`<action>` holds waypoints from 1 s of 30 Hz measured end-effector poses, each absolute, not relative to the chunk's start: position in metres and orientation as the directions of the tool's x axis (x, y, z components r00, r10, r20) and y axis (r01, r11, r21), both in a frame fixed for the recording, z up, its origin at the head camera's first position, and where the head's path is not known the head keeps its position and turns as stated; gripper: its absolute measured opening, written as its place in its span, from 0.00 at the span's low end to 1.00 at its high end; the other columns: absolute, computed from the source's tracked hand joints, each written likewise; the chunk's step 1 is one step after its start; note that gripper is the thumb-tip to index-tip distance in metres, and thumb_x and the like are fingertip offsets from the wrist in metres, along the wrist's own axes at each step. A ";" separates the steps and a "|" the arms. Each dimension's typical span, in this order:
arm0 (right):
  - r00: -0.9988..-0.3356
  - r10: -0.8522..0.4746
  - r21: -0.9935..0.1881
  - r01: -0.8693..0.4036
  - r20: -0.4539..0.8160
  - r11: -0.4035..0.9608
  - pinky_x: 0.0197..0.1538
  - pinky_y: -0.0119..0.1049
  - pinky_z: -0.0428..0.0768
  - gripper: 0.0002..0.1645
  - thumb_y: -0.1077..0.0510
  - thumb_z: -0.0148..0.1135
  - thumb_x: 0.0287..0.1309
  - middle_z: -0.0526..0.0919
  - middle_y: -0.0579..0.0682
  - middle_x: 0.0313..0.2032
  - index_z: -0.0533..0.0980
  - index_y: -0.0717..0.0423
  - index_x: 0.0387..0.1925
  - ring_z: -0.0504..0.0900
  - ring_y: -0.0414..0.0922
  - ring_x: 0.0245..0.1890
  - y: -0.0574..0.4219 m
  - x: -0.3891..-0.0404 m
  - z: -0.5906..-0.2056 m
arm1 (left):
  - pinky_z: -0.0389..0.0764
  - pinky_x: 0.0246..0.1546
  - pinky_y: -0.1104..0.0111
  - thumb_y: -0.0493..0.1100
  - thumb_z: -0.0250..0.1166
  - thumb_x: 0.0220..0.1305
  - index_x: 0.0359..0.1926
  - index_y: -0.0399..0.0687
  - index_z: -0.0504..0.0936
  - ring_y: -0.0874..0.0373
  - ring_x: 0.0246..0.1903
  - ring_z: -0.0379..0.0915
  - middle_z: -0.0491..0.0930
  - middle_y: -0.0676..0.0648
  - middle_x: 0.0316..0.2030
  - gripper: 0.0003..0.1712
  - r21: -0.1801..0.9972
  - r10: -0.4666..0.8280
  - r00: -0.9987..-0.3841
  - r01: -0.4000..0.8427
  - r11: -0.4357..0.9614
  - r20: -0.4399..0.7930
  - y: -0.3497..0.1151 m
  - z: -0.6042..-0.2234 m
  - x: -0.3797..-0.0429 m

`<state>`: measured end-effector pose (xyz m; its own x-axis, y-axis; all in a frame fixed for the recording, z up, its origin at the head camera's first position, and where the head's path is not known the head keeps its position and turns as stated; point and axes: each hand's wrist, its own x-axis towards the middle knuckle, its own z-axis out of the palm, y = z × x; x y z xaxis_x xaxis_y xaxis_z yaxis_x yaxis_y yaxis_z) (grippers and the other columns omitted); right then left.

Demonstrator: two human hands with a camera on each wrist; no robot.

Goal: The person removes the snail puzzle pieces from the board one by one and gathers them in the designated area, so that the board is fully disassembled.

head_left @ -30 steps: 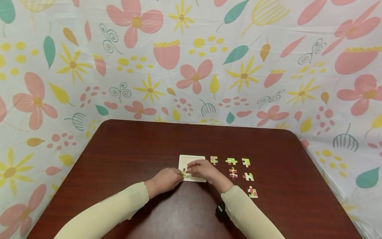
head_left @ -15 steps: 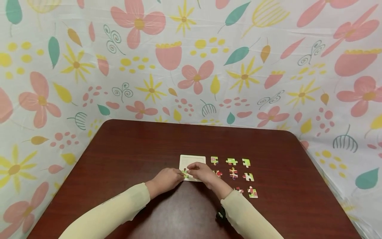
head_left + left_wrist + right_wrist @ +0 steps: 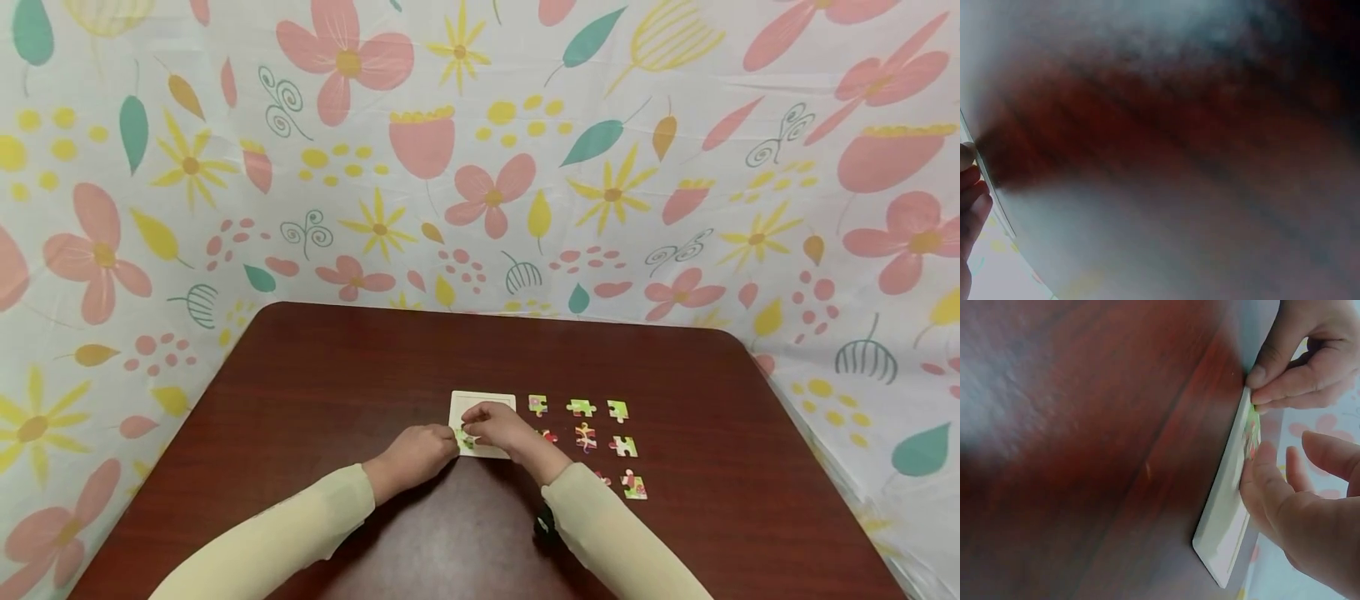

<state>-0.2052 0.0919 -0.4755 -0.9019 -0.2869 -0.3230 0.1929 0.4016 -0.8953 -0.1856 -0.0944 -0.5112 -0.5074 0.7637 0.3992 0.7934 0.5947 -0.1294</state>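
Observation:
A pale square puzzle tray [image 3: 486,401] lies flat on the table, a low rim along its sides. At its front left corner sits a green and red puzzle piece [image 3: 1251,428], partly covered by fingers. My left hand [image 3: 416,454] pinches that tray corner, thumb at the edge and fingers over the top, as the right wrist view shows. Over the tray is my right hand [image 3: 504,429], fingertips touching the piece or the tray beside it, with one digit raised apart. Only a few fingers of the left hand [image 3: 971,209] appear in the left wrist view.
Several loose puzzle pieces lie in rows right of the tray, among them a green piece [image 3: 581,407] and a corner piece [image 3: 633,484]. My right forearm partly hides some. The dark wooden table [image 3: 360,358] meets a flowered cloth [image 3: 480,167] behind.
My right hand has shifted slightly left and toward me over the tray, revealing loose pieces behind its wrist. The left hand stays at the corner.

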 end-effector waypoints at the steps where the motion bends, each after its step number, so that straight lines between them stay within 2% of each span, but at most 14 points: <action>1: -0.906 -0.283 -0.891 0.179 -0.314 0.417 0.51 0.41 0.86 0.14 0.69 0.60 0.65 0.85 0.64 0.47 0.78 0.73 0.49 0.84 0.45 0.44 0.091 -0.206 -0.476 | 0.80 0.27 0.72 0.37 0.74 0.56 0.22 0.52 0.83 0.62 0.27 0.80 0.82 0.55 0.26 0.10 -0.133 0.762 -0.503 0.793 0.595 0.408 -0.094 -0.512 -0.185; 5: -0.928 -0.259 -0.872 0.118 -0.266 0.474 0.39 0.28 0.81 0.12 0.72 0.62 0.57 0.87 0.64 0.41 0.81 0.72 0.44 0.82 0.40 0.36 0.091 -0.211 -0.481 | 0.80 0.26 0.72 0.38 0.75 0.55 0.22 0.53 0.83 0.62 0.26 0.78 0.80 0.56 0.25 0.10 -0.151 0.761 -0.483 0.793 0.590 0.434 -0.094 -0.515 -0.185; 8: -0.940 -0.241 -0.869 0.100 -0.243 0.485 0.34 0.25 0.74 0.12 0.73 0.63 0.53 0.89 0.64 0.39 0.82 0.71 0.41 0.83 0.41 0.34 0.091 -0.214 -0.484 | 0.80 0.27 0.72 0.39 0.76 0.54 0.22 0.53 0.84 0.62 0.26 0.78 0.79 0.56 0.24 0.09 -0.140 0.753 -0.481 0.795 0.591 0.448 -0.095 -0.516 -0.185; 15: -0.949 -0.232 -0.871 0.078 -0.214 0.485 0.33 0.24 0.74 0.11 0.75 0.65 0.52 0.89 0.63 0.35 0.84 0.72 0.39 0.82 0.37 0.30 0.091 -0.217 -0.488 | 0.81 0.30 0.72 0.40 0.76 0.56 0.24 0.52 0.86 0.62 0.27 0.78 0.78 0.55 0.25 0.07 -0.085 0.745 -0.493 0.806 0.586 0.450 -0.097 -0.514 -0.186; 22: -0.951 -0.233 -0.846 0.050 -0.203 0.530 0.34 0.25 0.73 0.07 0.71 0.69 0.54 0.90 0.60 0.35 0.86 0.69 0.37 0.77 0.35 0.30 0.092 -0.218 -0.491 | 0.80 0.30 0.74 0.39 0.74 0.59 0.27 0.52 0.88 0.65 0.26 0.79 0.80 0.55 0.25 0.05 -0.046 0.800 -0.482 0.846 0.530 0.356 -0.103 -0.508 -0.191; 30: -0.931 -0.312 -0.880 0.017 -0.187 0.476 0.34 0.26 0.74 0.08 0.71 0.69 0.54 0.90 0.62 0.34 0.85 0.71 0.38 0.78 0.33 0.27 0.101 -0.223 -0.492 | 0.81 0.34 0.75 0.38 0.74 0.59 0.29 0.51 0.89 0.66 0.30 0.82 0.83 0.55 0.28 0.04 -0.034 0.844 -0.425 0.887 0.460 0.327 -0.108 -0.505 -0.197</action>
